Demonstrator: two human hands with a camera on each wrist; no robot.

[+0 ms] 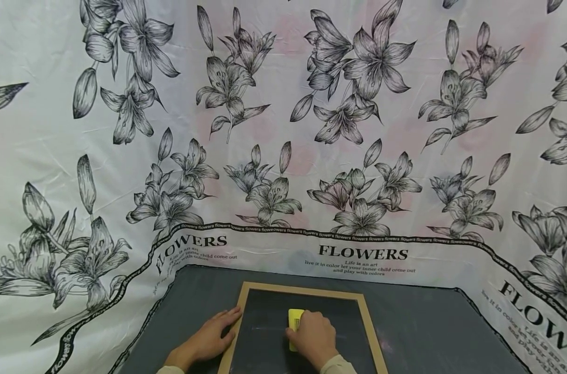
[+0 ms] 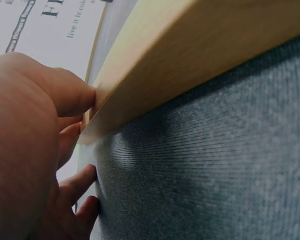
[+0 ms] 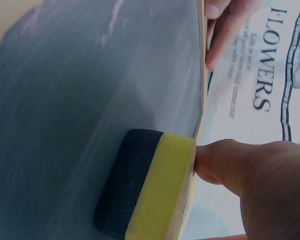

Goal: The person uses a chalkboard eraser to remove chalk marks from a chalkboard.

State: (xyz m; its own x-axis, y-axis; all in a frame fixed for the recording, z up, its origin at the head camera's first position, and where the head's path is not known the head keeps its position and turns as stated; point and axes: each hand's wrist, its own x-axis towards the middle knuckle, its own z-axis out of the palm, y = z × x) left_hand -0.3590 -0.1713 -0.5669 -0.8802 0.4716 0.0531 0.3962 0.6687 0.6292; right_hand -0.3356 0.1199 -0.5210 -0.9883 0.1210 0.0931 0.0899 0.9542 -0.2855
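A chalkboard (image 1: 264, 324) with a light wooden frame (image 1: 306, 292) lies on the grey cloth surface. My right hand (image 1: 315, 337) grips a yellow chalkboard eraser (image 1: 294, 316), whose dark felt side (image 3: 127, 185) is against the board in the right wrist view. The right thumb is on the eraser's back; the other fingers are mostly hidden. Along the frame's left side rests my left hand (image 1: 209, 336), its fingers extended. In the left wrist view, the left thumb (image 2: 75, 95) touches the frame's outer side, while lower fingers (image 2: 80, 182) reach the grey cloth.
Faint pale streaks (image 3: 112, 20) mark the board's dark face. Grey cloth (image 1: 419, 327) covers the surface around the frame. A white curtain (image 1: 278, 104) printed with black lilies and the word FLOWERS hangs behind and at both sides.
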